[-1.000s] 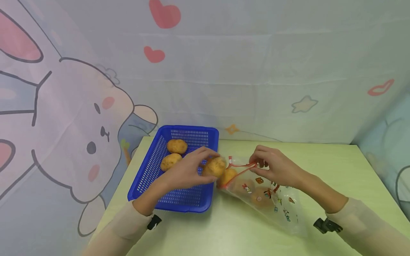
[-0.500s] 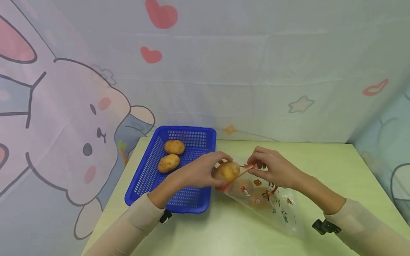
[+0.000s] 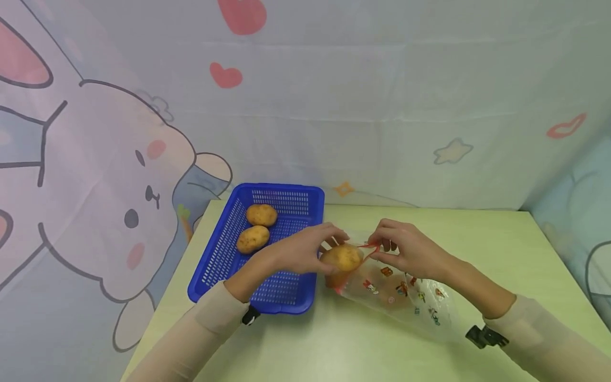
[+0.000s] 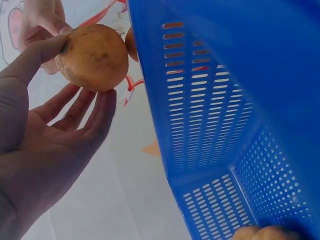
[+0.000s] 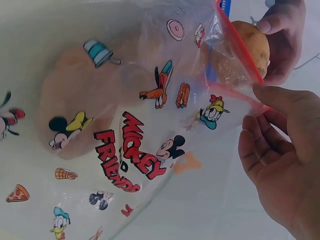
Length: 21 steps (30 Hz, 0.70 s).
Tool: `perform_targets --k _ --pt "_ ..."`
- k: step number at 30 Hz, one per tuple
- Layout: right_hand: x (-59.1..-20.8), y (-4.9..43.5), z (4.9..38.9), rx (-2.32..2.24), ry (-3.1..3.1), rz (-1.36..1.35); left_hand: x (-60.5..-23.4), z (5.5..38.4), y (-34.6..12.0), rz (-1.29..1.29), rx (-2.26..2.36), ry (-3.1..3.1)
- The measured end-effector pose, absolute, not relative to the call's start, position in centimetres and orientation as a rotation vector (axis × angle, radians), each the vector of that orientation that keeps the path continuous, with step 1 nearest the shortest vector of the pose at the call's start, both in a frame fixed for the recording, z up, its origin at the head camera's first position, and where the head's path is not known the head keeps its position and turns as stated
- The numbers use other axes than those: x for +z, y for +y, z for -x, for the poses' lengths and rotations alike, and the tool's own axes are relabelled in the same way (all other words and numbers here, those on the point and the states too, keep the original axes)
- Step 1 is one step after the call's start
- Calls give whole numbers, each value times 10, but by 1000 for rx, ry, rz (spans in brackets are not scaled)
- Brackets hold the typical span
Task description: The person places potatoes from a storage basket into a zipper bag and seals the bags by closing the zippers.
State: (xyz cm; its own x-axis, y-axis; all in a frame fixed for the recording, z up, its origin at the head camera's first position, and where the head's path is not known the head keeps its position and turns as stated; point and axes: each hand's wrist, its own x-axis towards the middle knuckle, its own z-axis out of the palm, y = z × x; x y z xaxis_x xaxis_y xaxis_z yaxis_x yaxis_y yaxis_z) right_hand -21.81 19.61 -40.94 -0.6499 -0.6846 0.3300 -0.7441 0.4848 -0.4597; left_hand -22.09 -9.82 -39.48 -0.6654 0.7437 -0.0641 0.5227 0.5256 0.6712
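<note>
We see a potato (image 3: 347,257) just right of the basket (image 3: 296,307), at the mouth of the bag (image 3: 396,302). The potato is smooth, rounded and yellow-brown, with small dark specks and smudges on its skin. The bag is clear plastic with a red edge and small cartoon prints; it lies on the table (image 3: 286,350), right of the basket. Inside the basket, toward its left side, we find two potatoes (image 3: 253,240) of the same colour, one beyond the other.

Through the film we make out brown, rounded shapes, too blurred for us to count. Fingers cover part of the potato in the head view, and the left wrist view cuts off the basket and the two potatoes within it.

Our left hand (image 3: 300,252) reaches past the basket's right rim and pinches the potato, thumb on one side and bent fingers on the other. Our right hand (image 3: 408,249), farther right of the basket, pinches the bag's red edge between thumb and forefinger, its other fingers curled in. Both forearms angle inward from the near side, sleeves (image 3: 205,323) ending short of the wrists.
</note>
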Motion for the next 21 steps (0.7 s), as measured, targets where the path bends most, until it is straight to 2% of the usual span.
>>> perform_targets --k 21 --pt "-424 194 217 896 -2569 -1264 -420 225 -72 -1105 846 2561"
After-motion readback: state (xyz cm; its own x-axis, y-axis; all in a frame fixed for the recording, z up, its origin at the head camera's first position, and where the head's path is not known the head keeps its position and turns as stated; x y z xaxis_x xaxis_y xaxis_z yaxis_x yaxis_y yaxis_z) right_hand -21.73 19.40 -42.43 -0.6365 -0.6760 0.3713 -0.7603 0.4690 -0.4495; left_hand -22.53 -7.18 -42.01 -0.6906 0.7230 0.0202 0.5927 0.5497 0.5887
